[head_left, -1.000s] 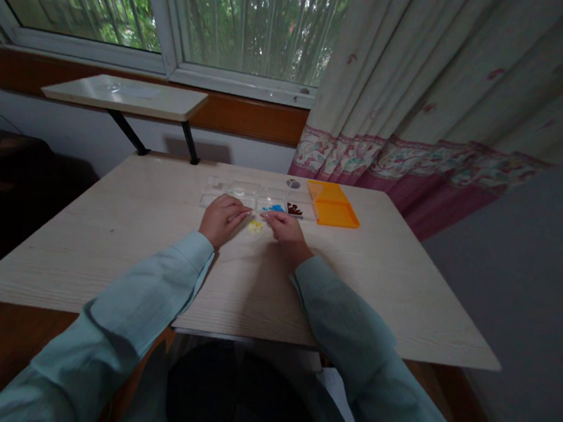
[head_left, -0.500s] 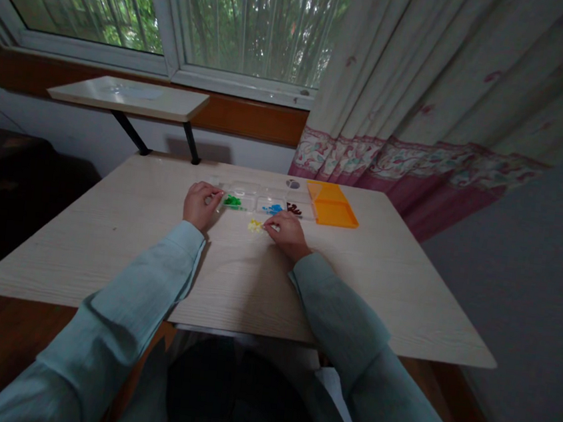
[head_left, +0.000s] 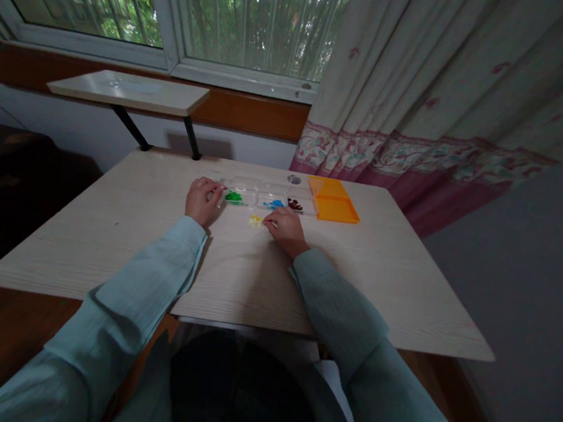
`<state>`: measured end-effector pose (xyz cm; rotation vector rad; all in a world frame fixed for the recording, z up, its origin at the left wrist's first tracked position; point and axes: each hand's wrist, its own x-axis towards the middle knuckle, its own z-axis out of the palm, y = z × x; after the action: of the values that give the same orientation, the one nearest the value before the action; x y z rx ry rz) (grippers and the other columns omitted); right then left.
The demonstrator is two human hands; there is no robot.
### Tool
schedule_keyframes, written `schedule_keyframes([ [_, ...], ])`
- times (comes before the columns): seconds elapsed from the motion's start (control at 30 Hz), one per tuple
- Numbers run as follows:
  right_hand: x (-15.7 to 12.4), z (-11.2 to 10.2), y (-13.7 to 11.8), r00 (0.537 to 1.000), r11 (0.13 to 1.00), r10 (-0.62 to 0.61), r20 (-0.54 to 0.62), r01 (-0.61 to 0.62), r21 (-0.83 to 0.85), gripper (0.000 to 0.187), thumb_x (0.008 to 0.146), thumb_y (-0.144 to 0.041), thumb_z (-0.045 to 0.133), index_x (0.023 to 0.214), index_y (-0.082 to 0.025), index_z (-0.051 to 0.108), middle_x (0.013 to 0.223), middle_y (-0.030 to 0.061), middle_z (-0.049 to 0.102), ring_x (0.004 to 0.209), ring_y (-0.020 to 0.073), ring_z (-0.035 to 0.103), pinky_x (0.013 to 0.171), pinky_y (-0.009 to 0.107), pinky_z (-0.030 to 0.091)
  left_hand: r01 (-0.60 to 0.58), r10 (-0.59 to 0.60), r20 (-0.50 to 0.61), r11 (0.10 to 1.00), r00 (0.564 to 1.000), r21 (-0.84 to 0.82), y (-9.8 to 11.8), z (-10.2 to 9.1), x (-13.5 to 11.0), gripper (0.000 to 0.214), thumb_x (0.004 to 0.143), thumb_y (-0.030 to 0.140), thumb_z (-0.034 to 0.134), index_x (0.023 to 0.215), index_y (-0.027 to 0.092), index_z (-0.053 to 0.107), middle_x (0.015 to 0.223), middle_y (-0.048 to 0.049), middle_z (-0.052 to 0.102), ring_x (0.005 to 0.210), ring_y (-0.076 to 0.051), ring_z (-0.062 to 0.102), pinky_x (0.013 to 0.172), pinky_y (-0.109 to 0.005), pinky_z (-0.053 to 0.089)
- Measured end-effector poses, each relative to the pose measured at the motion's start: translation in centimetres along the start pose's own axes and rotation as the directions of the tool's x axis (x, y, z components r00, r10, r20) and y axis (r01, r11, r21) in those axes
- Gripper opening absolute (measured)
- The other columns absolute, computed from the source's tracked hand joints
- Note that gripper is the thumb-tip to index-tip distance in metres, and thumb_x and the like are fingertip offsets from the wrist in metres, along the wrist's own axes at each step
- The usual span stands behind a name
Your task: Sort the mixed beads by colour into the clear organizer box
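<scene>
A clear plastic compartment box (head_left: 257, 196) lies near the back of the table. Its front compartments hold green pieces (head_left: 233, 197), blue pieces (head_left: 274, 204) and dark brown pieces (head_left: 295, 204). My left hand (head_left: 203, 201) is closed at the box's left end, thumb and fingertips pinching its edge. In front of the box, a small heap of yellow and pale pieces (head_left: 255, 221) rests on the tabletop. Fingertips of my right hand (head_left: 285, 229) are pinched together at the heap's right side. Whatever lies between them is too small to make out.
An orange translucent lid or tray (head_left: 335, 201) lies to the right of the box. A dark round spot (head_left: 293, 179) shows behind the box. At the back left, a raised shelf (head_left: 133, 93) stands on black legs. A curtain (head_left: 367, 112) hangs behind the table (head_left: 369, 287).
The whole view has shifted slightly. Both hands stay at nearly the same places, with the right fingertips still at the yellow heap.
</scene>
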<state>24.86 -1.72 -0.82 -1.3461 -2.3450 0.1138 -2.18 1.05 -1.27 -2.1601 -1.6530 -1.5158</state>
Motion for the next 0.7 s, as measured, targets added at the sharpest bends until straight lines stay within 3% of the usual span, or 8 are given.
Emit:
schedule_keyframes([
  [0.37,0.1,0.4,0.6,0.998,0.998,0.007,-0.058,-0.004,0.056,0.018,0.087,-0.030,0.060,0.088,-0.020,0.075,0.091,0.0069,0.067,0.091,0.0208,0.055,0.086,0.033,0.038,0.064,-0.062,-0.073,0.998,0.995,0.024,-0.1,-0.1,0.0,0.012,0.084,0.029,0.065,0.089,0.020,0.072,0.085,-0.0075,0.057,0.092,-0.024,0.053,0.087,-0.048,0.042],
  [0.7,0.1,0.5,0.7,0.997,0.997,0.002,-0.081,0.005,0.083,0.018,0.088,-0.028,0.058,0.087,-0.019,0.074,0.090,0.0070,0.068,0.090,0.0206,0.055,0.085,0.033,0.038,0.128,-0.126,-0.022,0.978,0.992,0.162,-1.1,0.0,-0.3,0.018,0.086,0.033,0.060,0.087,0.020,0.072,0.093,-0.0108,0.058,0.101,-0.028,0.047,0.093,-0.048,0.039],
])
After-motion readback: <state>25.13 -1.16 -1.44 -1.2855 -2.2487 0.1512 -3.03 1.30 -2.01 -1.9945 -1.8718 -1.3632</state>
